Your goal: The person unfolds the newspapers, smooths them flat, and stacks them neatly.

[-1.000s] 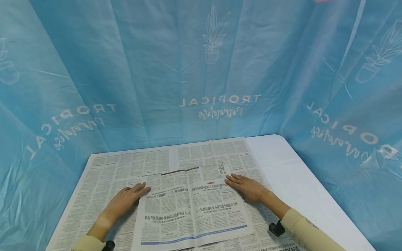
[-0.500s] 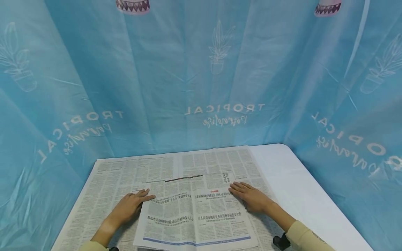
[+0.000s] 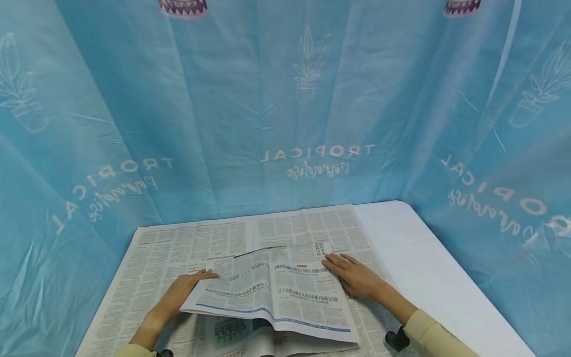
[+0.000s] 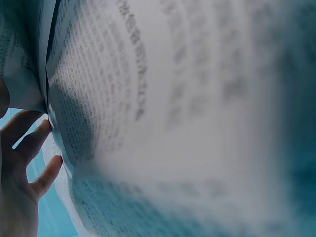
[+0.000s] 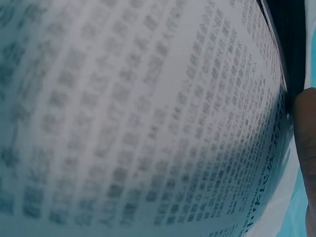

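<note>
A folded newspaper (image 3: 308, 292) lies before me, its near edge raised off the pages below in a shallow arch. My left hand (image 3: 176, 295) pinches its left edge in the head view. In the left wrist view, the fingers (image 4: 42, 177) of that hand touch the sheet's edge. On the opposite side, my right hand (image 3: 354, 277) grips the right edge, fingers extended over the print and thumb hidden. The right wrist view shows one digit against the edge of the bowed newspaper page (image 5: 163, 123). Under the raised part, inner pages (image 3: 232, 334) with a coloured picture show.
Spread newspaper sheets (image 3: 178, 243) cover much of the table beneath. A white table surface (image 3: 415, 258) runs along the right side. Blue patterned curtains (image 3: 241, 124) hang close behind and at both sides.
The newspaper's near edge has risen from lying nearly flat, and its left near corner has shifted left and away from me. Both hands have hardly moved. The head view tilted up slightly earlier.
</note>
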### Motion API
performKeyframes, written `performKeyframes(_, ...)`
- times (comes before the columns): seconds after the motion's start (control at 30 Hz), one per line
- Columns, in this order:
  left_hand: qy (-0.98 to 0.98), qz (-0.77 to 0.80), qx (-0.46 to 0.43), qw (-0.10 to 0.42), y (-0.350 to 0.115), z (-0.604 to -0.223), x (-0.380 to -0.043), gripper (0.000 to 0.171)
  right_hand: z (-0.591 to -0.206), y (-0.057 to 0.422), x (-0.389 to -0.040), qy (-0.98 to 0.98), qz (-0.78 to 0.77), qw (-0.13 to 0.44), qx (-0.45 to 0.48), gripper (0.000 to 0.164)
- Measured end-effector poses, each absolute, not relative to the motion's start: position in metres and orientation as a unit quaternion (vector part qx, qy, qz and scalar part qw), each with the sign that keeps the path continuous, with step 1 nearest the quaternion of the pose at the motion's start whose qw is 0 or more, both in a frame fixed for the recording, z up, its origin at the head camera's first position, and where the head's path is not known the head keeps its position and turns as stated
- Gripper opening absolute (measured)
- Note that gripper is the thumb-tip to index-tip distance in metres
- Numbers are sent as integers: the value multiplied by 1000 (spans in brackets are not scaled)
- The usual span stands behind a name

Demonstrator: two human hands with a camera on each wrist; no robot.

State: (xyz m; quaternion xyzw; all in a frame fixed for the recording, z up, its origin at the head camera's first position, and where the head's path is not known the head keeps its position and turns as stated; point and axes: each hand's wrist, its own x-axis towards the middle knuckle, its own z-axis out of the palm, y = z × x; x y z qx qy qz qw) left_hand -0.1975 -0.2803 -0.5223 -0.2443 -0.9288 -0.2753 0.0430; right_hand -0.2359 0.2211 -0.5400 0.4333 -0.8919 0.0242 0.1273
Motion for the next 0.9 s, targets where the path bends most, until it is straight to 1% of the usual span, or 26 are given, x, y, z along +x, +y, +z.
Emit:
performKeyframes(0.07, -926, -294, -236, 33, -281, -522, -196, 34, -540, 221, -237, -891, 26, 126, 436, 54)
performKeyframes(0.23, -927, -281, -245, 40, -284, -522, -193, 33, -540, 223, -241, -886, 23, 127, 445, 54)
performKeyframes(0.47, -930, -304, -205, 5, -282, -522, -195, 35, -543, 227, -244, -887, 22, 136, 441, 52)
performKeyframes(0.63, -931, -290, -218, 30, -280, -523, -198, 35, -543, 229, -243, -889, 33, 139, 435, 51)
performKeyframes(0.73, -930, -283, -231, 50, -279, -523, -198, 33, -544, 230, -244, -889, 43, 141, 434, 54)
performKeyframes(0.9, -926, -284, -242, 57, -280, -523, -198, 31, -546, 230, -247, -887, 61, 141, 435, 50)
